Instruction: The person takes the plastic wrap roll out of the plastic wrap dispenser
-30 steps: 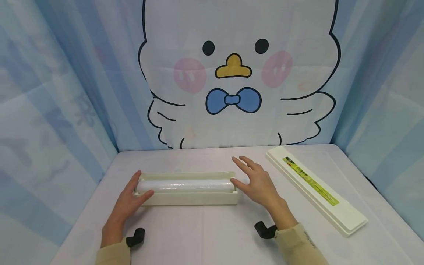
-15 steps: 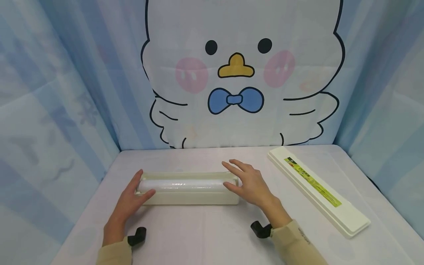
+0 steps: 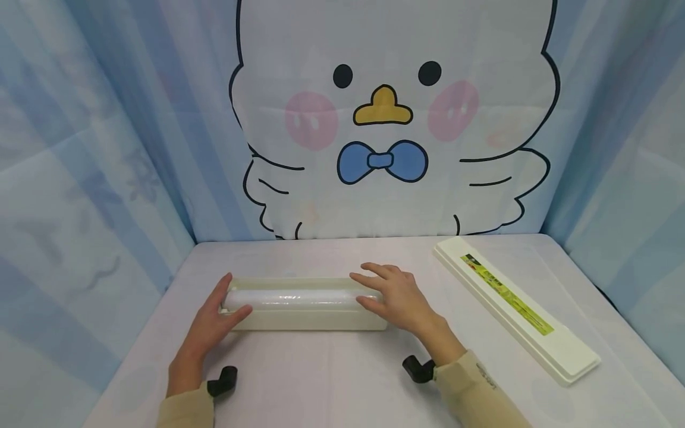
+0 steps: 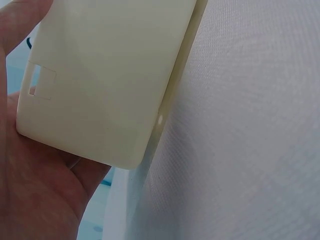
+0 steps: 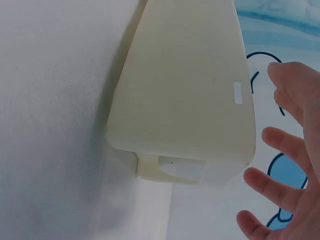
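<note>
A long cream box [image 3: 316, 321] lies crosswise on the table, its top uncovered. Inside it sits a shiny white roll [image 3: 299, 298] that looks like cling film. My left hand [image 3: 207, 328] grips the box's left end, thumb over the front edge and fingers around the end; the left wrist view shows the box wall [image 4: 105, 85] against this hand. Over the right end hovers my right hand [image 3: 402, 302], fingers spread and slightly bent. In the right wrist view its fingers [image 5: 280, 190] stand apart from the box wall [image 5: 180, 90].
A long cream lid [image 3: 568, 355] with a yellow-green label [image 3: 508, 294] lies slanted on the right of the white-covered table [image 3: 321, 380]. Blue patterned curtains [image 3: 80, 196] and a cartoon-printed backdrop [image 3: 385, 208] close off the sides and back.
My right hand has moved left from beside the box's right end to above it. The left hand keeps its grip, and the head view has shifted slightly.
</note>
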### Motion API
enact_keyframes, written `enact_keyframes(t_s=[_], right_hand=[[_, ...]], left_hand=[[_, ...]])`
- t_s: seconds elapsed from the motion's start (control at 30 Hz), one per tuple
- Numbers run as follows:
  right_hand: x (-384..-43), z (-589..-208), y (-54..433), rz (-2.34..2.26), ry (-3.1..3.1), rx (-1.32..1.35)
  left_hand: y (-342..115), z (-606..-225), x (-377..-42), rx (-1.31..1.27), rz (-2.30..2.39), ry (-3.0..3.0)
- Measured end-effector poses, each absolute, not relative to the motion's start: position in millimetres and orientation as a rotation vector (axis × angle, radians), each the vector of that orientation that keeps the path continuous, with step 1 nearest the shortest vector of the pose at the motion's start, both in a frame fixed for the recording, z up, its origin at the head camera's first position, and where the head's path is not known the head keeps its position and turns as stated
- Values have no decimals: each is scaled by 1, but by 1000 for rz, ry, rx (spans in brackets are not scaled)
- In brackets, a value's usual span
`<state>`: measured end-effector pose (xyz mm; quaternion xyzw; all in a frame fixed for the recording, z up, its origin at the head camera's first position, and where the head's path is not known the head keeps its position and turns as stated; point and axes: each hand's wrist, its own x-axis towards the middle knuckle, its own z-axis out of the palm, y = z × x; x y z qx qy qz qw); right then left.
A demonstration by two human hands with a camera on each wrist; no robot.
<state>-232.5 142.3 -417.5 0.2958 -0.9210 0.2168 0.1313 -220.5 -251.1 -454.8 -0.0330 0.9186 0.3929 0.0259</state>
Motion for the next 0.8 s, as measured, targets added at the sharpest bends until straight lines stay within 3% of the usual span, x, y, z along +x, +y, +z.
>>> enact_keyframes(t_s=[0.8], right_hand=[[-243, -414, 139, 475, -2735, 1082]], left_hand=[[-253, -453, -220, -62, 1250, 2851]])
